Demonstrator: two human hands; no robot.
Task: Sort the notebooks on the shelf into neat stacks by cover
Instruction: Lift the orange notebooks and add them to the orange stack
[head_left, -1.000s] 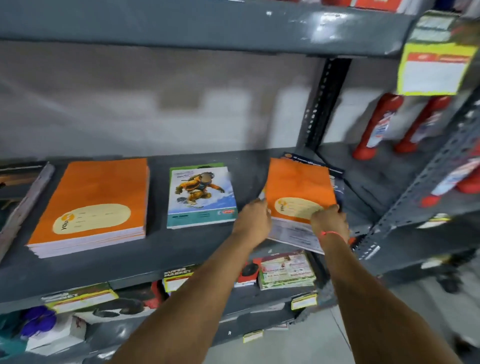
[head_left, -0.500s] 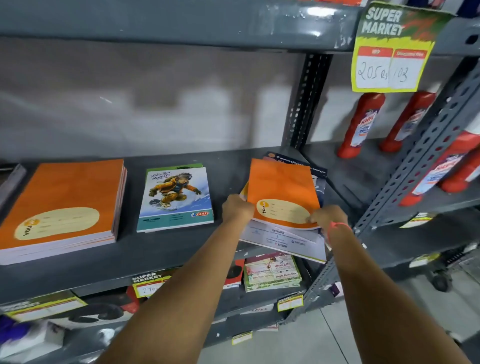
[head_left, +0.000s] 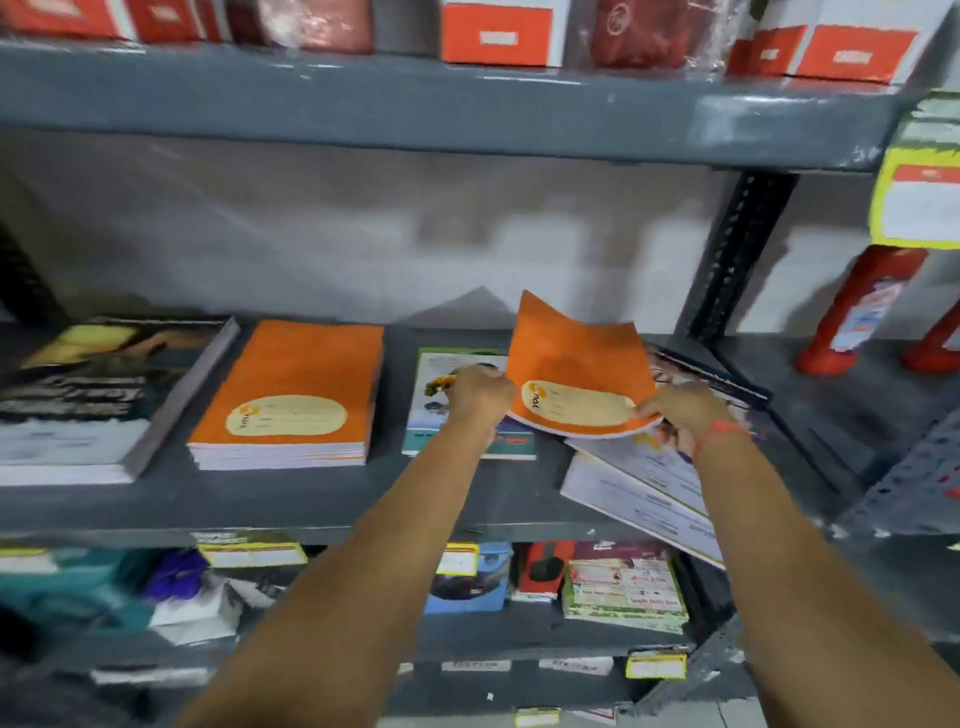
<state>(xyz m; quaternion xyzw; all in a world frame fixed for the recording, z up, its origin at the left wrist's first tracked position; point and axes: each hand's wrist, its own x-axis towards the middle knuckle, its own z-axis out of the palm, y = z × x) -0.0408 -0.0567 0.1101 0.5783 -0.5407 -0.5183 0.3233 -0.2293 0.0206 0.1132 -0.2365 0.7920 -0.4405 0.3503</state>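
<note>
Fingers of both hands clamped on orange notebook above grey metal shelf.

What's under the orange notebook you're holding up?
Under the lifted orange notebook, gripped by both hands, lies a messy pile of notebooks with white and dark covers, hanging over the shelf edge. The pile's middle is covered.

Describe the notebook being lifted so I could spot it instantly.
On the grey middle shelf, look right of the orange stack. Both hands, left hand and right hand, hold one thin orange notebook, the only one bent and raised.
</note>
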